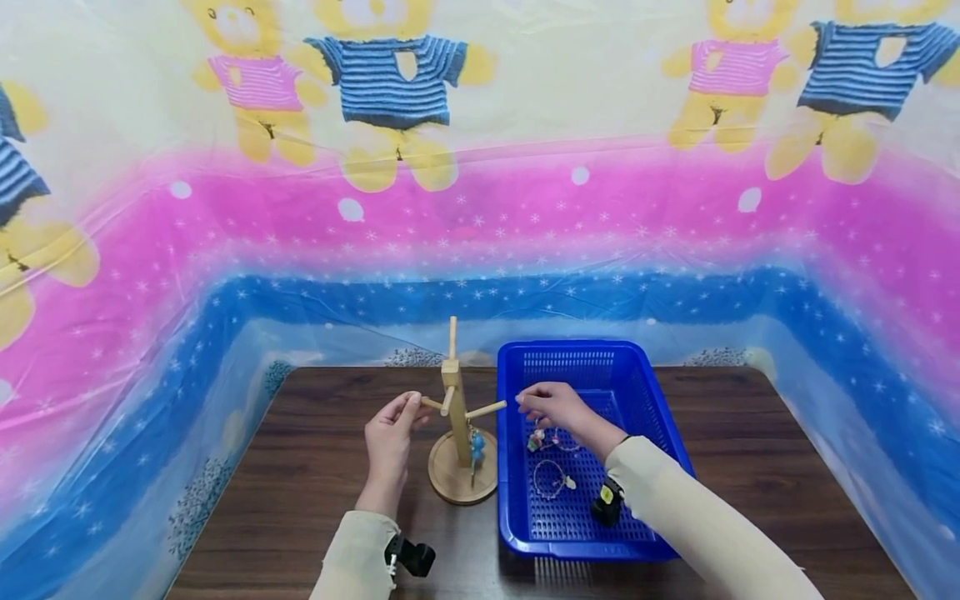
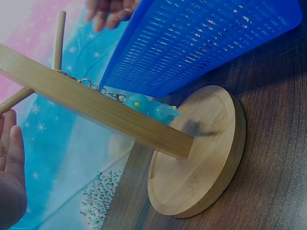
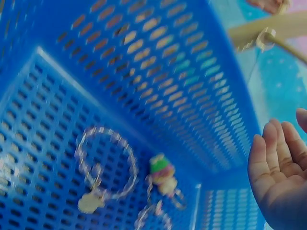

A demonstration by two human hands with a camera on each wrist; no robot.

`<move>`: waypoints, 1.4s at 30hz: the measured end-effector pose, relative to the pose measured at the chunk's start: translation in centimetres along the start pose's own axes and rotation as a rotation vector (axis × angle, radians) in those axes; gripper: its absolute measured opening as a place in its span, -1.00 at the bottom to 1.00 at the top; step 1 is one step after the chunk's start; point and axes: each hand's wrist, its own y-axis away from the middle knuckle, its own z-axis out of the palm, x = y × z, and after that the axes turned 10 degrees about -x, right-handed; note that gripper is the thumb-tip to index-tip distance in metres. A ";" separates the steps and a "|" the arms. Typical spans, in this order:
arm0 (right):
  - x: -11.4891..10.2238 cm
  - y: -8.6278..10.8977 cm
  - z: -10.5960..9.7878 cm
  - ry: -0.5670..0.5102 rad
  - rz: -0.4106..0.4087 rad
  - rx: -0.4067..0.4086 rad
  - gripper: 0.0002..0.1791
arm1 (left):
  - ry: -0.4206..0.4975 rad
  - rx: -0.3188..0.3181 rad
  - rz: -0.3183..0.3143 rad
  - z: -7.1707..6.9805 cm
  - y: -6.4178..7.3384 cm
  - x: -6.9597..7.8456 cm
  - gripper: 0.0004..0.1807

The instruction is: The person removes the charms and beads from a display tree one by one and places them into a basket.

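A wooden stand [image 1: 459, 429] with several pegs rises from a round base on the table. At the tip of its left peg [image 1: 431, 403], the thumb and fingers of my left hand [image 1: 392, 432] pinch the wood. A keychain with a translucent blue figure [image 2: 152, 109] hangs by its metal chain from the right peg [image 1: 487, 410]. My right hand [image 1: 558, 407] hovers over the left part of the blue basket [image 1: 505, 508], close to that peg's tip. Its fingers are loosely bent and hold nothing in the right wrist view.
Inside the basket lie a beaded bracelet [image 3: 133, 167] with a pale charm, a small figure keychain [image 3: 163, 175] with a green top, and part of another beaded loop [image 3: 140, 221]. A dark wooden table [image 1: 300, 500] meets a patterned cloth [image 1: 420, 292] behind.
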 end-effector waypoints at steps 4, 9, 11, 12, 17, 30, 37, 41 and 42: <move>-1.0 0.4 0.6 -0.024 -0.043 -0.023 -0.60 | 0.004 0.000 0.001 0.0 -0.1 0.0 -0.89; -1.7 0.5 1.1 -0.045 -0.080 -0.054 -0.59 | 0.010 -0.004 0.001 0.0 -0.2 0.0 -0.90; -1.9 0.6 1.3 -0.041 -0.094 -0.074 -0.58 | 0.004 -0.004 -0.001 0.0 -0.2 0.1 -0.91; -2.0 0.7 1.3 -0.040 -0.100 -0.083 -0.58 | 0.001 -0.003 -0.002 0.0 -0.2 0.1 -0.91; -2.4 1.1 1.5 -0.041 -0.100 -0.099 -0.58 | 0.002 -0.002 -0.002 0.1 -0.2 0.0 -0.91; -2.2 1.2 1.3 0.009 -0.140 -0.105 -0.65 | -0.002 0.002 -0.011 0.2 -0.2 0.0 -0.88; -2.0 1.2 1.4 0.024 -0.169 -0.124 -0.75 | 0.010 -0.004 0.002 0.2 -0.3 0.0 -0.91; -1.8 1.3 1.4 0.033 -0.208 -0.176 -0.75 | -0.009 0.013 -0.008 0.4 -0.8 0.1 -0.86; -1.8 1.4 1.4 0.031 -0.210 -0.187 -0.75 | -0.016 0.019 -0.016 0.5 -0.9 0.1 -0.83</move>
